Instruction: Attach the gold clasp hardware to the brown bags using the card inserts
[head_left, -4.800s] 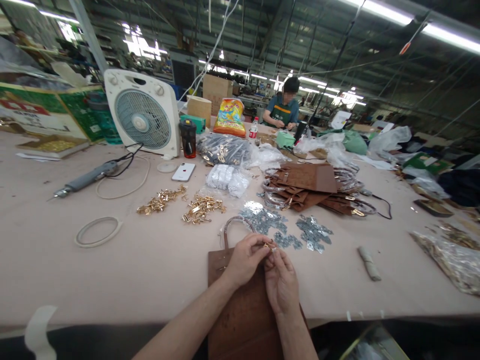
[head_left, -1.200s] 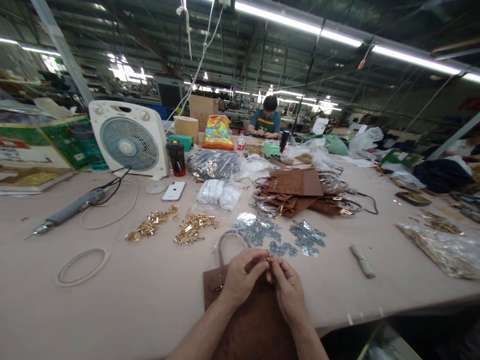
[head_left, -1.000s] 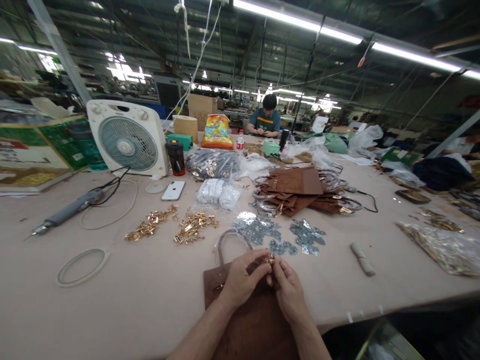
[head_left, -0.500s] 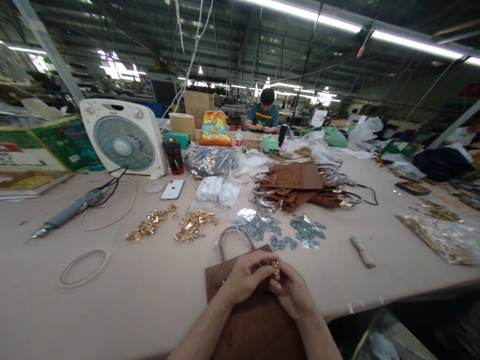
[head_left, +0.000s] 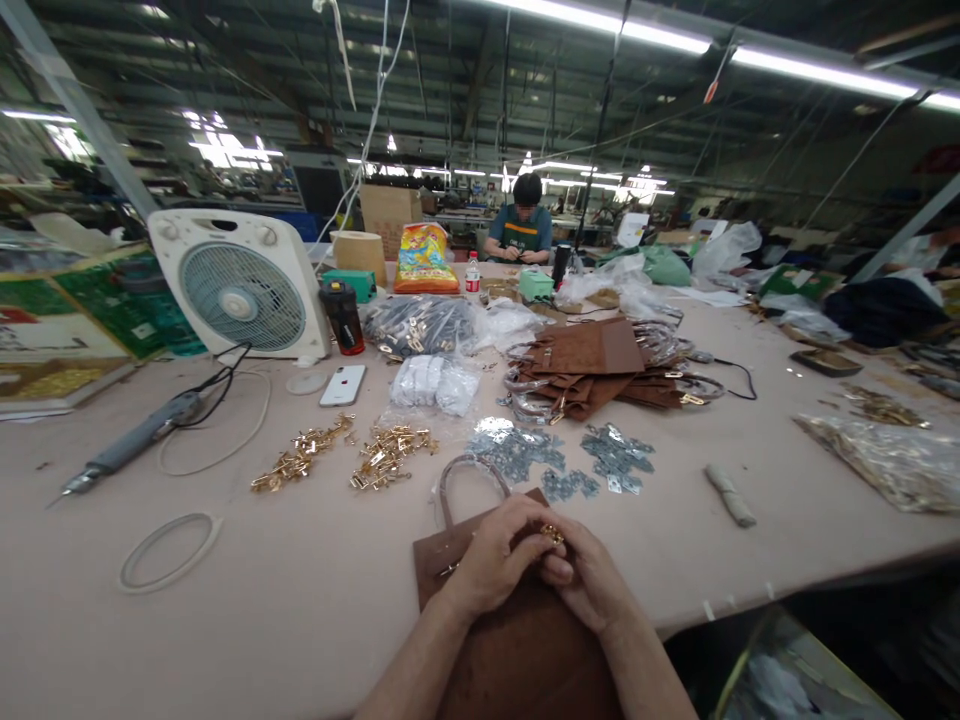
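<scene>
A flat brown leather piece (head_left: 517,650) with a looped handle (head_left: 469,470) lies at the table's near edge. Over its top edge, my left hand (head_left: 491,560) and my right hand (head_left: 592,580) meet, fingers pinched together on a small gold metal fitting (head_left: 552,534). Just beyond them lie piles of gold clasps (head_left: 390,455) and silver metal plates (head_left: 615,455). A stack of similar brown pieces with handles (head_left: 600,375) sits farther back.
An electric screwdriver (head_left: 127,450) with its cord, a tape ring (head_left: 169,550), a white phone (head_left: 343,384), a box fan (head_left: 240,285) and bags of hardware (head_left: 877,460) lie on the table. Another person (head_left: 521,225) works at the far end.
My hands have drawn closer to me and lower over the leather piece, still pinching the gold fitting. The view has tilted slightly.
</scene>
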